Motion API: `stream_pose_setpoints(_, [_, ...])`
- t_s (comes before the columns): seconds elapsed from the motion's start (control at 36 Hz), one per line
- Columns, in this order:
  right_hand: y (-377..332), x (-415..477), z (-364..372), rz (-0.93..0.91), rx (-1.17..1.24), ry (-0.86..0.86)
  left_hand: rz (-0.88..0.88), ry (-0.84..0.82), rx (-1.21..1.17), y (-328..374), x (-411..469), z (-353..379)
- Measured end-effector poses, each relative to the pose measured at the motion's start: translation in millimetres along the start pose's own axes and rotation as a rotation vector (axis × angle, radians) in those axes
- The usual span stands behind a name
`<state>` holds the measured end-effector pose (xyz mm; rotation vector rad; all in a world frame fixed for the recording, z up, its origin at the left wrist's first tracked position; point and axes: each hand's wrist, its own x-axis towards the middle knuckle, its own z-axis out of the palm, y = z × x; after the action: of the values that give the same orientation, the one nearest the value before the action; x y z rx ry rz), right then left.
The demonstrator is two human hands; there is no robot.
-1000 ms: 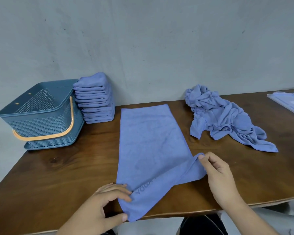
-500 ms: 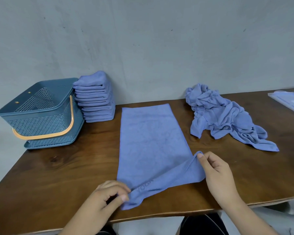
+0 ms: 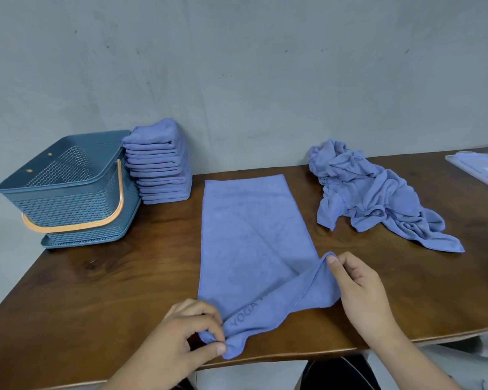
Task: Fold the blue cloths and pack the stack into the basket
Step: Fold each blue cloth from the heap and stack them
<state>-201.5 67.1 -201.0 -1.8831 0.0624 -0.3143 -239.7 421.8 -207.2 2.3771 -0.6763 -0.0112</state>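
A long blue cloth [image 3: 251,235] lies flat along the middle of the wooden table [image 3: 110,282], its near end turned up with "YOGA" lettering showing. My left hand [image 3: 181,342] pinches the near left corner of that cloth at the table's front edge. My right hand [image 3: 358,291] pinches the near right corner, lifted slightly. A stack of folded blue cloths [image 3: 159,164] stands by the wall, right beside the blue mesh basket [image 3: 65,190] with an orange handle. A crumpled pile of blue cloths [image 3: 372,192] lies at the right.
A clear plastic lid or tray [image 3: 479,170] sits at the far right edge of the table. The grey wall runs close behind the table. The basket stands on the table's left corner.
My left hand has pulled the hanging near left corner up onto the table and now pinches it. My right hand keeps its hold on the right corner, nearly still.
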Motion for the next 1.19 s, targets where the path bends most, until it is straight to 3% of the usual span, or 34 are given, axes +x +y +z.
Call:
stream_pose_setpoints(0.11, [0.0,-0.2,-0.4,-0.001,0.014,0.001,0.013,0.044,0.022,-3.1,-0.7,5.0])
stream_pose_setpoints(0.25, [1.4,-0.8,-0.5,0.011,0.027,-0.002,-0.197,0.257,-0.371,-2.6,-5.8,-1.8])
stream_pose_setpoints(0.33, [-1.1,-3.3,0.9,-0.002,0.018,-0.016,-0.279,0.368,-0.445,-3.5,-3.9,-3.8])
stream_pose_setpoints(0.64, [-9.1,-12.6,0.8,-0.044,-0.017,0.061,-0.389,0.572,-0.629,19.2,4.7,-0.2])
stream_pose_setpoints(0.72, [-6.9,-10.2,1.5,-0.051,-0.037,0.070,-0.398,0.531,-0.675,23.8,9.1,-2.8])
stream_pose_setpoints(0.83, [-5.8,0.1,4.1,-0.047,-0.050,0.079,-0.354,0.500,-0.514,21.8,19.2,-6.6])
stream_pose_setpoints(0.97, [-12.5,30.9,8.9,-0.070,-0.083,0.091,-0.393,0.701,-0.391,15.6,47.5,-17.2])
stream_pose_setpoints(1.19, [-11.1,114.6,29.7,-0.112,-0.209,0.068,-0.490,0.803,-0.334,-10.2,134.6,-40.5])
